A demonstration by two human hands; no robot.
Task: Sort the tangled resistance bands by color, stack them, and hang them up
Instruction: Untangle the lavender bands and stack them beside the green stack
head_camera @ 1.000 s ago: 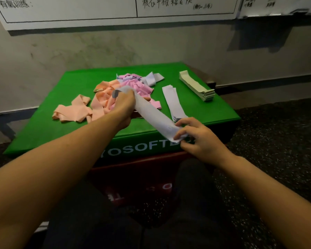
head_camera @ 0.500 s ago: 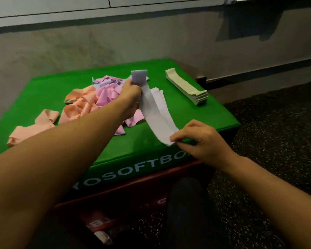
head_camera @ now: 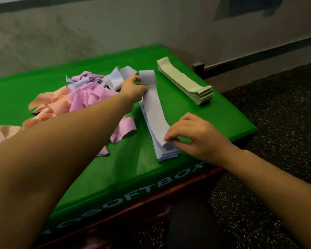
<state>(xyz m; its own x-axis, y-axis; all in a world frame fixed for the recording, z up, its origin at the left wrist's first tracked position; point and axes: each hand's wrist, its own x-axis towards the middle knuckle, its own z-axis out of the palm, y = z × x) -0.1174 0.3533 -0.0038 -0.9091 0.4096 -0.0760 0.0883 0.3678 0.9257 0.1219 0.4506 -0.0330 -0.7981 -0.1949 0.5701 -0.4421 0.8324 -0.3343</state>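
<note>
Two hands stretch one pale blue band (head_camera: 153, 103) flat over my blue stack (head_camera: 166, 152) on the green worktop (head_camera: 214, 119): my left hand (head_camera: 133, 88) pinches its far end, my right hand (head_camera: 192, 135) pinches the near end, so the edges line up. The finished green stack (head_camera: 185, 83) lies apart at right, while pink, peach and blue bands sit tangled in a pile (head_camera: 79, 97) at left, not yet sorted

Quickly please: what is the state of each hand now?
Left hand: pinches the far end of the pale blue band.
Right hand: pinches the near end of the same band.
</note>
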